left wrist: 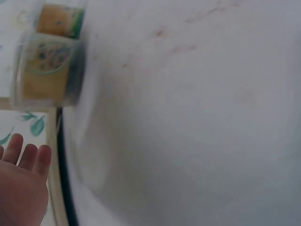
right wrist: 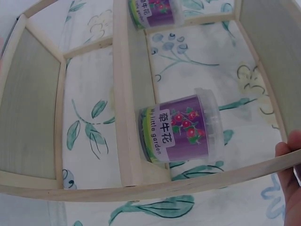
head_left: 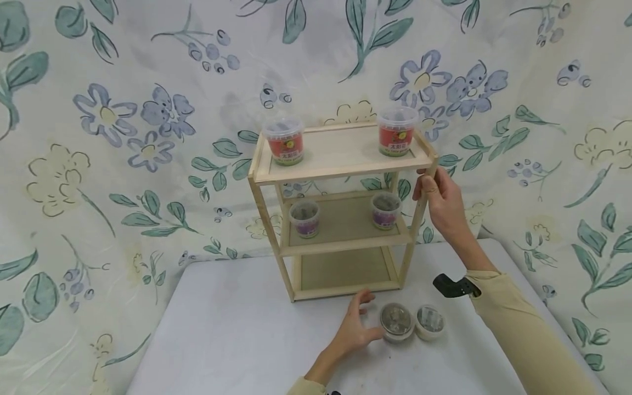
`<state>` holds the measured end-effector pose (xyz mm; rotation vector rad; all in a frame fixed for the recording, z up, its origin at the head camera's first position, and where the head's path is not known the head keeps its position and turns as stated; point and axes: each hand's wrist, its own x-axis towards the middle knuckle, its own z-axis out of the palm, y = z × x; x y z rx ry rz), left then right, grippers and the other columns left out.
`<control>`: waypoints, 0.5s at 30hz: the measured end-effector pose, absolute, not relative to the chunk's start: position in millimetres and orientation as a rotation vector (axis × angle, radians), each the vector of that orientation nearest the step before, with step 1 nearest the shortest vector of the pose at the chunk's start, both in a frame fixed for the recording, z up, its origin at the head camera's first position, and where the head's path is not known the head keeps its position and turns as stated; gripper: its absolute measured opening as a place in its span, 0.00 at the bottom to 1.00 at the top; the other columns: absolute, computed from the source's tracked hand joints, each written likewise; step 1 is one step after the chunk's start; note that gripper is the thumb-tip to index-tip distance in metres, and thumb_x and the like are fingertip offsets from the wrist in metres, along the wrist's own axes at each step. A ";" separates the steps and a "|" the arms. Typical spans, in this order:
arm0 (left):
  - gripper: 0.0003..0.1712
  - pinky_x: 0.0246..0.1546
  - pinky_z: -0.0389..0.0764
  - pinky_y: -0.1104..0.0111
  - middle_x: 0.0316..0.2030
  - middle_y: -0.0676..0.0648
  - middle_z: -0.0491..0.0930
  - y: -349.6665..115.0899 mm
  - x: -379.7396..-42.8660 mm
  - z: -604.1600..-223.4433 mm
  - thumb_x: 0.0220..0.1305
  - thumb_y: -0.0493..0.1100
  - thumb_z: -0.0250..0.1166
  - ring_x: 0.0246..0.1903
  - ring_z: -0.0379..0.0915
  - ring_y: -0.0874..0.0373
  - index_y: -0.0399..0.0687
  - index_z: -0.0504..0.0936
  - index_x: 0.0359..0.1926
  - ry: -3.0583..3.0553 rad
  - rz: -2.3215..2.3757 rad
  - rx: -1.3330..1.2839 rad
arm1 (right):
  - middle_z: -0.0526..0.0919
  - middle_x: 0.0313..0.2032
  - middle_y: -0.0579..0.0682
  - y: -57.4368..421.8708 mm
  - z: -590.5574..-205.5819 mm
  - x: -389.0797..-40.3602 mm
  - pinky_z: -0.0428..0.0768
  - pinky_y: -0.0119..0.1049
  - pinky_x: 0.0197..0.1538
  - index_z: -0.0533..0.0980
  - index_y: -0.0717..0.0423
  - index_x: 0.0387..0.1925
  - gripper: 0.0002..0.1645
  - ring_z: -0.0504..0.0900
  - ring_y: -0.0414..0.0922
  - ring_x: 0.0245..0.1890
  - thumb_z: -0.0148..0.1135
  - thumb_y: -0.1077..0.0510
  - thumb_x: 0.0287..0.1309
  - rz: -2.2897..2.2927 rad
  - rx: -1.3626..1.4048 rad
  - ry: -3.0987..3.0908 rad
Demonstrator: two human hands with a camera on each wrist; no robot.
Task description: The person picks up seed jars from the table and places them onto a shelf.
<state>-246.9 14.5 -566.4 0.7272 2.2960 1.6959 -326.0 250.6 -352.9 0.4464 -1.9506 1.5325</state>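
My right hand (head_left: 444, 200) grips the right front post of a three-tier wooden shelf (head_left: 340, 178) just below its top board. In the right wrist view, fingers (right wrist: 288, 153) curl at that post. My left hand (head_left: 351, 329) is low over the white table, fingers spread and bent loosely, holding nothing. Its thumb tip comes right at the left side of a round lidded plastic tub (head_left: 396, 322). A smaller lidded tub (head_left: 430, 322) stands against the first one's right side. In the left wrist view, both tubs show orange-yellow labels, the larger tub (left wrist: 44, 77) nearer the fingers.
Two red-labelled tubs, a left one (head_left: 286, 144) and a right one (head_left: 396, 134), stand on the top tier. Purple-labelled tubs, one left (head_left: 305, 218) and one right (head_left: 385, 210), sit on the middle tier. Behind the table (head_left: 222, 329) hangs a floral cloth (head_left: 222, 164).
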 end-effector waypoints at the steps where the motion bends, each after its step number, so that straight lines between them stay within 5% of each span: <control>1: 0.53 0.63 0.69 0.54 0.66 0.38 0.66 17.5 -246.6 -570.0 0.48 0.42 0.71 0.64 0.63 0.41 0.41 0.54 0.73 2.295 1.678 0.733 | 0.74 0.27 0.48 250.8 -352.6 -326.1 0.74 0.30 0.42 0.70 0.67 0.50 0.14 0.75 0.39 0.29 0.44 0.60 0.76 1.530 0.445 -1.948; 8: 0.57 0.66 0.67 0.57 0.66 0.40 0.66 38.9 -244.1 -585.5 0.47 0.47 0.76 0.65 0.63 0.47 0.39 0.54 0.73 2.328 1.556 0.720 | 0.75 0.26 0.48 250.9 -350.9 -327.0 0.73 0.30 0.43 0.71 0.62 0.48 0.12 0.75 0.39 0.29 0.45 0.59 0.75 1.545 0.448 -1.932; 15: 0.56 0.56 0.69 0.55 0.64 0.42 0.70 51.6 -240.9 -590.4 0.42 0.52 0.76 0.58 0.65 0.48 0.47 0.59 0.71 2.436 1.451 0.648 | 0.75 0.28 0.47 250.0 -352.7 -325.6 0.75 0.29 0.41 0.70 0.67 0.50 0.14 0.75 0.38 0.28 0.44 0.59 0.76 1.532 0.439 -1.962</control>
